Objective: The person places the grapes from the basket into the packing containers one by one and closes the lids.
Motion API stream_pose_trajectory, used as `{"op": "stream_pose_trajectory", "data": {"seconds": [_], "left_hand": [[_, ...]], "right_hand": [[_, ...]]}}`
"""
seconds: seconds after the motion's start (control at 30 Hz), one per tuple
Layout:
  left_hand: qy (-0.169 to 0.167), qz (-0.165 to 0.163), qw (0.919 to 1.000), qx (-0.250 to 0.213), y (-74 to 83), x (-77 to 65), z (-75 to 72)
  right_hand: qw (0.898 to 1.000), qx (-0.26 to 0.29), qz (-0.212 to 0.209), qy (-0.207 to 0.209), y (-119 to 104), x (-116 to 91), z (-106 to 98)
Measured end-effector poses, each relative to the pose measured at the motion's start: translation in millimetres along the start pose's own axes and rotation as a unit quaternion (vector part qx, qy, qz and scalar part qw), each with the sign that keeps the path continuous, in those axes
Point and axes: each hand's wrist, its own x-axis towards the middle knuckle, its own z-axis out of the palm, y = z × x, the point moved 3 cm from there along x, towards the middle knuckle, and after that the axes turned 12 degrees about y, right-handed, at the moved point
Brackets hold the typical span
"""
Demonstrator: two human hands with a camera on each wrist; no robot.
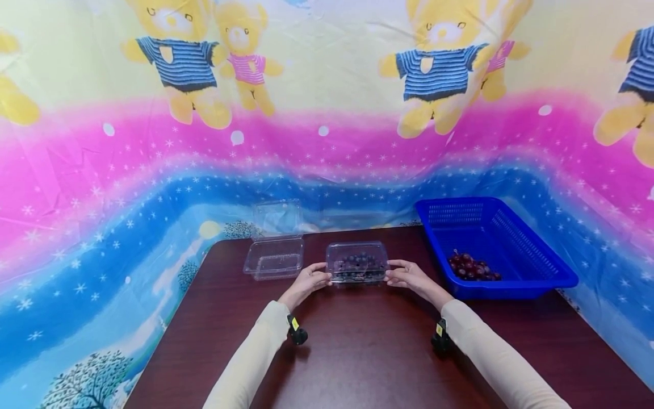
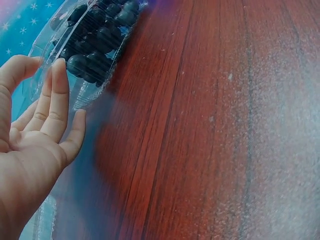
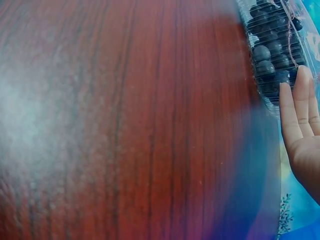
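Note:
A clear plastic clamshell box (image 1: pixel 357 250) with dark grapes (image 1: pixel 359 260) inside stands at the table's middle, its lid over the fruit. At its left end, my left hand (image 1: pixel 311 278) pinches the rim between thumb and fingers; the left wrist view shows those fingertips (image 2: pixel 59 70) against the plastic. My right hand (image 1: pixel 411 279) grips the opposite end, its fingers (image 3: pixel 301 95) lying along the side in the right wrist view, where the thumb is hidden. A thin stem (image 3: pixel 291 42) shows among the grapes through the ribbed wall.
Another clear clamshell box (image 1: pixel 276 258) lies with its lid raised at the back left. At the right stands a blue plastic basket (image 1: pixel 511 289) with red grapes (image 1: pixel 472 267) in it. A printed cloth (image 1: pixel 327 153) hangs behind the dark wooden table (image 1: pixel 368 341).

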Motion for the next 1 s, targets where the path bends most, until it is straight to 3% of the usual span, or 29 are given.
{"op": "stream_pose_trajectory", "data": {"seconds": [0.27,1.0], "left_hand": [[-0.003,-0.001,1.0,0.0,1.6,-1.0,0.6],[-0.008,0.004,0.9998,-0.018,1.3,-1.2,-0.6]], "right_hand": [[1.0,-0.023,-0.005,0.008,-0.9,0.1,1.4],[1.0,-0.005,-0.015,0.012,-1.3,-4.5,5.8]]}}
